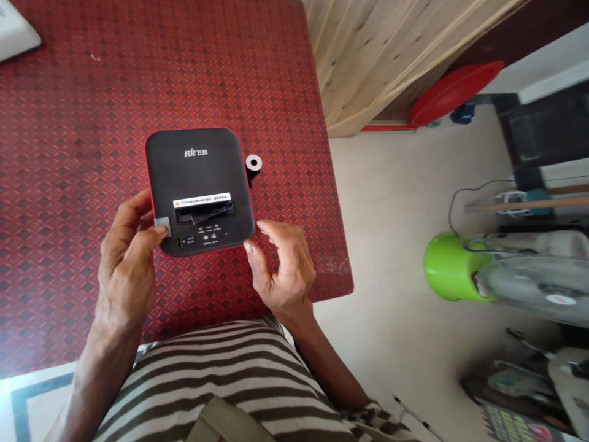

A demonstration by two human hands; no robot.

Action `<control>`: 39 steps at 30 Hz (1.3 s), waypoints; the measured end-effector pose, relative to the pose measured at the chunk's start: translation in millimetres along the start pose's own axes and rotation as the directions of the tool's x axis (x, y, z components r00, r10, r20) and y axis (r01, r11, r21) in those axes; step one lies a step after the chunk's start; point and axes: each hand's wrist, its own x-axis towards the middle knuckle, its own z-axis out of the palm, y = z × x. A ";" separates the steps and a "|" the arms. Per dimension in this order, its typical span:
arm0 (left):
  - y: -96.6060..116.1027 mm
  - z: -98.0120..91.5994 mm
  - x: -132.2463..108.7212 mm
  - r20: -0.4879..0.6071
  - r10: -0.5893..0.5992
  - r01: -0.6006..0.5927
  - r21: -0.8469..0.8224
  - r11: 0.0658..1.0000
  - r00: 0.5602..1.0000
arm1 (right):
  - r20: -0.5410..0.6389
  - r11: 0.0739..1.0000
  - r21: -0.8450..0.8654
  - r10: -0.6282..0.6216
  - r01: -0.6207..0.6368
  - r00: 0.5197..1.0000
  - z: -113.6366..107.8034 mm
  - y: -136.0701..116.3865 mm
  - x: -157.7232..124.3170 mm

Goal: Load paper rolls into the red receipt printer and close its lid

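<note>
In the head view, I locate the device (197, 178) over the red table (294, 92), its printed side toward the camera and its lower left corner gripped by the left hand (126, 258), thumb on a grey tab (161, 221). The right hand (283, 264) is at the lower right corner, thumb and forefinger parted; I cannot confirm contact. A roll (254, 169) sits just beside the right edge.
</note>
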 end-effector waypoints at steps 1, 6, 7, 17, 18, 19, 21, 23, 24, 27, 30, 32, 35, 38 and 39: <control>-1.0 1.1 0.2 -0.020 0.003 -0.003 0.007 1.000 1.000 | 0.003 1.000 -0.001 -0.001 0.001 1.000 0.3 0.4 -0.1; -2.7 4.5 -0.3 -0.035 0.006 -0.005 0.040 0.999 0.999 | -0.011 1.000 -0.004 0.007 -0.007 1.000 1.8 1.0 0.1; -2.5 4.8 -0.6 -0.035 0.001 0.001 0.036 0.999 0.999 | -0.015 1.000 -0.003 0.007 -0.007 1.000 1.8 0.9 0.3; -5.8 5.0 -1.2 -0.028 0.021 -0.020 0.042 0.999 0.999 | -0.038 1.000 0.006 0.003 -0.003 0.999 2.3 0.6 -0.7; -6.5 4.3 -1.5 -0.028 0.025 -0.023 0.056 0.998 0.999 | -0.035 1.000 0.014 0.015 -0.015 0.999 -0.1 0.5 1.5; -7.4 3.5 -1.9 -0.030 0.033 -0.031 0.071 0.997 0.999 | -0.037 1.000 0.022 0.023 -0.023 0.999 -3.3 0.1 5.3; -9.9 1.6 -2.8 -0.029 0.061 -0.059 0.092 0.994 0.998 | -0.050 1.000 0.024 -0.002 0.003 0.999 -10.8 -1.1 18.1; -13.5 -0.1 -3.7 -0.029 0.106 -0.103 0.104 0.989 0.994 | -0.018 0.995 0.005 -0.095 0.095 0.995 -15.9 -3.3 37.4; -15.5 -0.8 -4.0 -0.026 0.133 -0.129 0.123 0.984 0.991 | 0.041 0.988 -0.010 -0.151 0.151 0.988 -15.9 -4.8 48.7; -22.2 -2.2 -4.0 0.010 0.246 -0.242 0.232 0.942 0.969 | 0.362 0.958 -0.074 -0.233 0.277 0.902 -1.5 -10.6 84.4; -28.8 -3.7 -2.0 0.048 0.333 -0.332 0.305 0.893 0.942 | 0.642 0.924 -0.176 -0.153 0.339 0.751 27.4 -17.8 114.1; -32.5 -5.2 -0.2 0.058 0.343 -0.343 0.323 0.882 0.938 | 0.747 0.905 -0.220 -0.083 0.364 0.659 45.3 -22.0 127.5; -35.6 -7.5 1.7 0.065 0.340 -0.342 0.341 0.876 0.938 | 0.836 0.875 -0.245 -0.028 0.418 0.548 59.5 -24.6 138.5; -35.7 -8.5 2.5 0.068 0.328 -0.331 0.337 0.881 0.942 | 0.859 0.862 -0.223 -0.047 0.454 0.511 58.2 -25.2 142.6; -35.3 -8.5 2.6 0.072 0.316 -0.322 0.335 0.886 0.946 | 0.856 0.864 -0.216 -0.057 0.455 0.514 55.3 -26.1 142.8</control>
